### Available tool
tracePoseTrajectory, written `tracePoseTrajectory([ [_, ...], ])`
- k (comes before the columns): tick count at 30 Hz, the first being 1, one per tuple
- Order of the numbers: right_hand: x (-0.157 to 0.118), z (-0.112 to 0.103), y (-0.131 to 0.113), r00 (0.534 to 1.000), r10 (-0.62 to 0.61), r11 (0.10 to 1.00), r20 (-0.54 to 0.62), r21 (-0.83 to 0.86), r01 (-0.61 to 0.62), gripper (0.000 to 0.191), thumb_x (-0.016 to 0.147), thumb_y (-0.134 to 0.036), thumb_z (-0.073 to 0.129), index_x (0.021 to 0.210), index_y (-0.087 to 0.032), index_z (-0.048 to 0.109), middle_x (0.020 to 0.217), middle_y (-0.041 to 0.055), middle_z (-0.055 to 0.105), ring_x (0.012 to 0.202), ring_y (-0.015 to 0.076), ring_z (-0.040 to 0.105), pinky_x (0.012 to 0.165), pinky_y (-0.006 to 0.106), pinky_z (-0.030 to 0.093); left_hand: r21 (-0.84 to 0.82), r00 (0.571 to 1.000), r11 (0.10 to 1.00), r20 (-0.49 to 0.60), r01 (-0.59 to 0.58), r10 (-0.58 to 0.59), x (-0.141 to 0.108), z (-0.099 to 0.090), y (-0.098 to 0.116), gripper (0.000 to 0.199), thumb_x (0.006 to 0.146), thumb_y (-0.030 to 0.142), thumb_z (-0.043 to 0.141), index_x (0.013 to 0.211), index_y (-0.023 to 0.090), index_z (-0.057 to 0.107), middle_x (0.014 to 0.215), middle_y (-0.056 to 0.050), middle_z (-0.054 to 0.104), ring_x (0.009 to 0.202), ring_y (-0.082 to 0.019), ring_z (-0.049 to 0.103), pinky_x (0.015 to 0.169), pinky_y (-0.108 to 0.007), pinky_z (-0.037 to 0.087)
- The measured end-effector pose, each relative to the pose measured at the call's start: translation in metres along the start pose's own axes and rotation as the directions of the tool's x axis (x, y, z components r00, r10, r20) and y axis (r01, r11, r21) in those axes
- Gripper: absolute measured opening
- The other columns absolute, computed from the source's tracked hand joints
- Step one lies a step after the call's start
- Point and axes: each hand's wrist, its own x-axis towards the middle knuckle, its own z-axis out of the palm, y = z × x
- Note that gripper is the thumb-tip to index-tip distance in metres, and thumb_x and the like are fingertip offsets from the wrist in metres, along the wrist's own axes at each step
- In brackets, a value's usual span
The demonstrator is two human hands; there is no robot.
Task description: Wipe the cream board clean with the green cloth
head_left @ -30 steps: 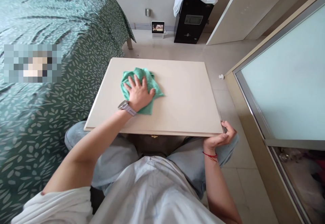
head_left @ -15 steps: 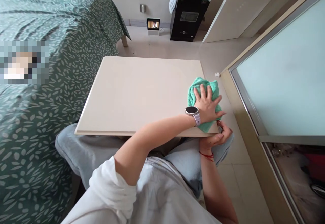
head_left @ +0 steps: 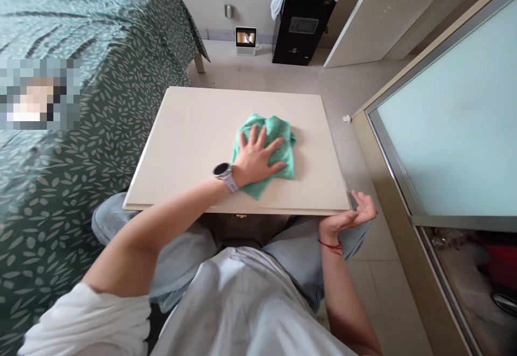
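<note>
A green cloth (head_left: pixel 283 156) lies spread on a cream-white rectangular board (head_left: pixel 194 124), right of its middle. My left hand (head_left: pixel 256 156), with a watch on its wrist, presses flat on the cloth with its fingers spread. At the near right corner of the board is my right hand (head_left: pixel 353 213), palm turned up and fingers loosely bent and apart. Its thumb side lies against the board's edge; whether it bears any weight I cannot tell. The board reaches over my knees, and what supports it is mostly hidden.
A bed with a green leaf-patterned cover (head_left: pixel 121 92) stands at the left. Ahead are a small screen (head_left: pixel 246 41) on the floor and a black cabinet (head_left: pixel 302 27) topped with clothes. A frosted sliding door (head_left: pixel 452 113) runs along the right.
My left hand has slid the cloth leftward from the board's right edge toward its middle. My right hand's fingers have loosened and moved slightly outward from the corner.
</note>
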Motion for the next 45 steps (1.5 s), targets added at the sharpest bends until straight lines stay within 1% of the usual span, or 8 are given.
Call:
tracePoseTrajectory([
  [8,0.006,0.001,-0.006,0.999,0.047,0.998,0.026,-0.045,-0.046,0.064,0.117,-0.081,0.031,0.137,-0.028,0.06,0.128,0.0168,0.064,0.106,0.0392,0.079,0.104,0.072,0.07,-0.028,0.869,0.882,-0.157,0.471,-0.47,-0.097,-0.017,-0.134,0.1,0.118,0.069,0.038,0.202,0.016,0.043,0.205,-0.028,0.026,0.194,-0.056,0.015,0.15,-0.085,0.017],
  [15,0.008,0.003,-0.008,0.995,0.095,0.988,0.011,-0.122,-0.093,0.073,0.113,-0.087,0.017,0.132,-0.03,0.059,0.124,0.0174,0.062,0.109,0.0421,0.076,0.103,0.071,0.068,-0.062,0.764,0.784,-0.188,0.618,-0.617,-0.146,-0.011,-0.151,0.111,0.113,0.077,0.028,0.201,0.011,0.041,0.202,-0.035,0.027,0.19,-0.063,0.02,0.145,-0.09,0.025],
  [18,0.008,0.005,-0.007,0.993,0.118,0.983,-0.002,-0.14,-0.117,0.075,0.111,-0.089,0.013,0.13,-0.031,0.057,0.123,0.0181,0.063,0.114,0.0445,0.073,0.107,0.073,0.065,-0.034,0.763,0.776,-0.161,0.63,-0.626,-0.131,-0.009,-0.129,0.103,0.119,0.069,0.034,0.203,0.009,0.036,0.204,-0.035,0.02,0.19,-0.066,0.015,0.146,-0.092,0.018],
  [27,0.007,0.008,-0.001,0.994,0.11,0.994,-0.03,0.009,-0.11,0.074,0.108,-0.092,0.029,0.126,-0.028,0.061,0.121,0.0186,0.066,0.119,0.0486,0.075,0.115,0.079,0.061,-0.003,0.986,0.986,-0.011,0.166,-0.166,-0.049,0.009,0.022,0.096,0.125,0.065,0.065,0.205,0.02,0.037,0.209,-0.025,0.008,0.193,-0.063,0.006,0.148,-0.093,0.01],
  [31,0.006,0.002,0.0,0.993,0.115,0.991,0.012,0.068,-0.116,0.083,0.108,-0.088,0.03,0.141,-0.02,0.064,0.131,0.0245,0.066,0.118,0.0466,0.077,0.112,0.076,0.065,-0.072,0.999,0.997,0.025,-0.027,0.029,-0.021,0.017,0.094,0.096,0.126,0.066,0.064,0.204,0.018,0.037,0.208,-0.026,0.007,0.192,-0.064,0.003,0.15,-0.093,0.009],
  [36,0.002,-0.007,-0.012,0.981,0.151,0.98,0.123,0.115,-0.165,0.095,0.111,-0.089,0.033,0.17,-0.018,0.054,0.16,0.0272,0.062,0.151,0.0465,0.069,0.134,0.074,0.054,-0.094,0.977,0.973,0.007,-0.21,0.211,0.003,0.034,0.165,0.093,0.126,0.067,0.063,0.203,0.018,0.041,0.208,-0.027,0.011,0.192,-0.064,0.008,0.152,-0.091,0.014],
  [40,0.005,-0.005,-0.031,0.938,0.319,0.898,0.136,0.273,-0.345,0.1,0.11,-0.086,0.03,0.183,-0.019,0.033,0.184,0.0243,0.046,0.174,0.043,0.053,0.146,0.074,0.043,-0.067,0.956,0.955,-0.068,-0.29,0.286,0.01,0.048,0.193,0.076,0.128,0.058,0.063,0.191,0.014,0.061,0.206,-0.025,0.023,0.192,-0.062,0.017,0.153,-0.088,0.022],
  [45,0.012,-0.01,-0.044,0.918,0.372,0.885,0.14,0.244,-0.396,0.09,0.111,-0.078,0.03,0.179,-0.019,0.04,0.183,0.0257,0.053,0.171,0.0414,0.059,0.146,0.074,0.043,-0.035,0.931,0.934,-0.096,-0.356,0.351,-0.002,0.052,0.183,0.082,0.123,0.061,0.072,0.193,0.018,0.06,0.205,-0.026,0.026,0.191,-0.062,0.023,0.151,-0.088,0.028],
])
